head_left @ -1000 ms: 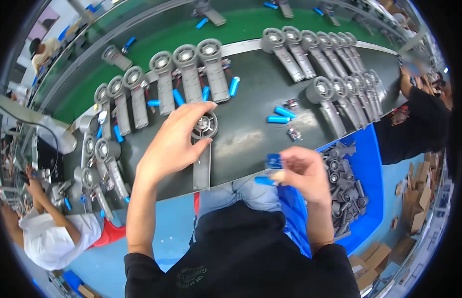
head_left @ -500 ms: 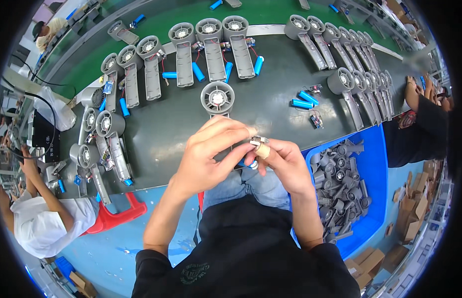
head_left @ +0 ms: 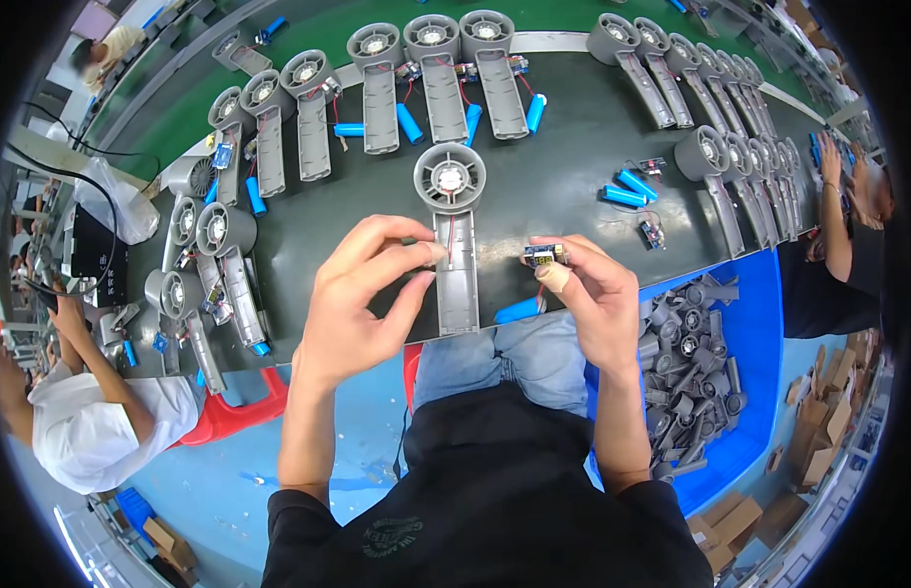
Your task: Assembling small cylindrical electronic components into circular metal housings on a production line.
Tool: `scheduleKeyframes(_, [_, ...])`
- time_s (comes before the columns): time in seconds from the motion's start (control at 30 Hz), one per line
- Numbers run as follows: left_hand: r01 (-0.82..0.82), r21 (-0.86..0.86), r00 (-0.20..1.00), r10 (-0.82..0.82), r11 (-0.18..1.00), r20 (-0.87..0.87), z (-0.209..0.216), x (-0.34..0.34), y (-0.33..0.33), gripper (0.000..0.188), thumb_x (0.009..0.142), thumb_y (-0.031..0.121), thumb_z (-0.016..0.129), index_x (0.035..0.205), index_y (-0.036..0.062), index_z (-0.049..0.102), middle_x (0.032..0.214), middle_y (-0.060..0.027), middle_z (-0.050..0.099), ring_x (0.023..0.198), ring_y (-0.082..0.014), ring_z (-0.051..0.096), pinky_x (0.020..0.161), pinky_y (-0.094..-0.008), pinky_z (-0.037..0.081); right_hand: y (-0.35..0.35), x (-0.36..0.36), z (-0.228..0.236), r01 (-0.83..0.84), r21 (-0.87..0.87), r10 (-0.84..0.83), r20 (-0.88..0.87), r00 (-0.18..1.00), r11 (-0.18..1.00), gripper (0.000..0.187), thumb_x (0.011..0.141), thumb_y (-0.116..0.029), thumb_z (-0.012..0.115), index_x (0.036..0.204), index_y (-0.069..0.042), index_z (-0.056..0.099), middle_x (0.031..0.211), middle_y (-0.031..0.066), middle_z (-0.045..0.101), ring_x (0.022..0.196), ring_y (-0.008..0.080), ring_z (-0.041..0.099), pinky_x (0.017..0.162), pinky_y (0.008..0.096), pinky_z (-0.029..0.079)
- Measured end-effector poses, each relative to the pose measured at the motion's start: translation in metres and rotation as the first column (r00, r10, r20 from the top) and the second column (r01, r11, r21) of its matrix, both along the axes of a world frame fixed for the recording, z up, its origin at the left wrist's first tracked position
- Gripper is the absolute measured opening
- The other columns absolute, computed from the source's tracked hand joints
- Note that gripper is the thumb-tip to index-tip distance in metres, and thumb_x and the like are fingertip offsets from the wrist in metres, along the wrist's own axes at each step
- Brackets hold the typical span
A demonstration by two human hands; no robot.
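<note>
A grey fan housing (head_left: 450,178) lies in front of me, its open trough-like handle (head_left: 458,304) pointing toward my lap. Thin wires run from the fan into the handle. My left hand (head_left: 362,299) is at the handle's left edge, fingertips by the wires, thumb and fingers apart. Between thumb and fingers, my right hand (head_left: 597,294) pinches a small circuit board (head_left: 545,256) with a little display. A tan wrap covers that thumb's tip. Below the board, a blue cylindrical battery (head_left: 520,311) sits at the table's front edge; a thin red wire shows between them.
More fan housings with batteries and boards stand along the dark table (head_left: 347,211), left, back and right. Loose batteries (head_left: 624,196) lie to the right. A blue bin (head_left: 754,343) of grey parts stands at lower right. Co-workers sit at both sides; a red stool (head_left: 242,412) is at left.
My hands have parted: the left has left the board for the handle's edge, while the right keeps the board and has moved right. The handle and battery now show. The view has shifted slightly.
</note>
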State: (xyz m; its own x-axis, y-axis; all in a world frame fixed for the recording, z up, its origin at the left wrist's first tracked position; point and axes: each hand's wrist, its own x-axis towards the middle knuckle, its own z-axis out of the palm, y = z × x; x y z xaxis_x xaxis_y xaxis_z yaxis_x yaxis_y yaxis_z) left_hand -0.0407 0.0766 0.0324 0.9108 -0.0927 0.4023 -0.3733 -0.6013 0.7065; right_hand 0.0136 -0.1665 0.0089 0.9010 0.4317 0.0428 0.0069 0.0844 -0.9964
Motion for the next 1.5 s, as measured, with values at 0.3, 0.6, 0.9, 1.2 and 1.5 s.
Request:
scheduleKeyframes(0.3, [0.004, 0.151, 0.999, 0.004, 0.989, -0.053, -0.007, 0.011, -0.012, 0.032, 0.076, -0.008, 0.068, 0.105, 0.0019, 0.07, 0.114, -0.0114, 0.061, 0.064, -0.0179, 0.052, 0.061, -0.0324, 0.047, 0.016, 0.001, -0.017, -0.002, 0.028, 0.006, -0.143, 0.99, 1.0, 0.03, 0.099, -0.004, 0.058, 0.127, 0.003, 0.063, 0.104, 0.009, 0.072, 0.08, 0.0107, 0.064, 0.072, 0.0239, 0.052])
scheduleKeyframes(0.6, [-0.08, 0.128, 0.996, 0.074, 0.989, 0.056, -0.007, 0.01, -0.007, 0.03, 0.076, -0.013, 0.066, 0.102, 0.0013, 0.073, 0.107, -0.01, 0.063, 0.061, -0.0118, 0.051, 0.056, -0.0277, 0.043, 0.029, 0.005, 0.001, 0.417, -0.414, -0.148, 0.543, 0.826, 0.809, 0.029, 0.08, -0.014, 0.079, 0.105, -0.004, 0.071, 0.097, 0.0081, 0.058, 0.09, 0.0242, 0.056, 0.075, 0.0347, 0.047])
scheduleKeyframes(0.9, [-0.141, -0.01, 0.986, 0.141, 0.99, 0.094, -0.007, 0.01, -0.003, 0.03, 0.078, -0.016, 0.063, 0.102, -0.0008, 0.072, 0.101, -0.0104, 0.065, 0.065, -0.0116, 0.056, 0.059, -0.0247, 0.046, 0.054, 0.0, 0.007, 0.255, -0.558, 0.197, 0.624, 0.756, 0.79, 0.017, 0.074, -0.015, 0.081, 0.084, -0.007, 0.07, 0.082, 0.0044, 0.05, 0.08, 0.0237, 0.049, 0.072, 0.0359, 0.038])
scheduleKeyframes(1.2, [0.068, -0.141, 0.997, -0.061, 0.988, 0.055, -0.016, 0.02, -0.008, 0.021, 0.084, -0.009, 0.066, 0.103, -0.0016, 0.072, 0.107, -0.0161, 0.072, 0.085, -0.0208, 0.071, 0.066, -0.0271, 0.054, 0.039, 0.023, 0.005, 0.297, -0.336, 0.155, 0.853, 0.499, 0.894, 0.028, 0.068, 0.001, 0.081, 0.093, -0.007, 0.075, 0.08, 0.0027, 0.053, 0.066, 0.0182, 0.05, 0.054, 0.0306, 0.038])
scheduleKeyframes(1.5, [0.041, -0.294, 0.988, -0.082, 0.955, -0.128, -0.019, 0.03, -0.015, 0.009, 0.085, -0.006, 0.069, 0.093, -0.0026, 0.07, 0.094, -0.0065, 0.072, 0.062, -0.0032, 0.051, 0.051, -0.0202, 0.038, 0.033, 0.031, -0.015, 0.338, -0.268, 0.121, 0.909, 0.399, 0.902, 0.031, 0.068, -0.002, 0.082, 0.098, -0.008, 0.076, 0.079, 0.0005, 0.054, 0.065, 0.0161, 0.049, 0.054, 0.03, 0.039])
